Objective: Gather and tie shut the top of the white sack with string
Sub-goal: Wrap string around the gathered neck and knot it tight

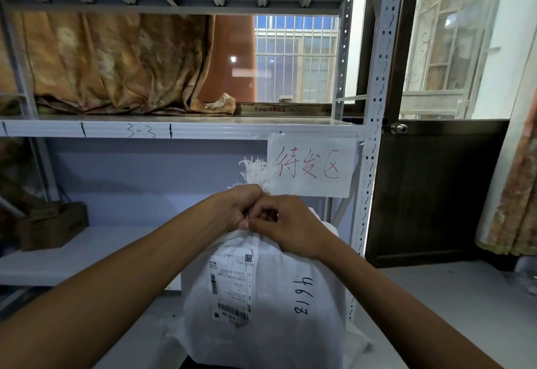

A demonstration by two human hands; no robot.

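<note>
Fingers of both hands close tightly around the gathered neck of the white sack (261, 296), the left hand (241, 208) wrapped round the bunched weave and the right hand (286, 227) pinching just beside it, knuckle to knuckle. Above the hands, the sack's frayed top (255, 172) fans out in a loose tuft. Whether string is already between the fingers cannot be told; only a pale sliver shows at the left thumb. The sack stands upright below the hands, in front of the metal shelf rack (374, 136), its shipping label (232, 284) and a handwritten number facing the camera; a paper sign (312, 165) with red writing hangs behind the tuft. The gathering looks done and the binding appears to be the step in hand. Doing it well likely means keeping the left grip firm so the neck stays bunched, winding the string low beneath the tuft, and pulling each turn snug before knotting, so the loop cannot slide off the frayed end.
</note>
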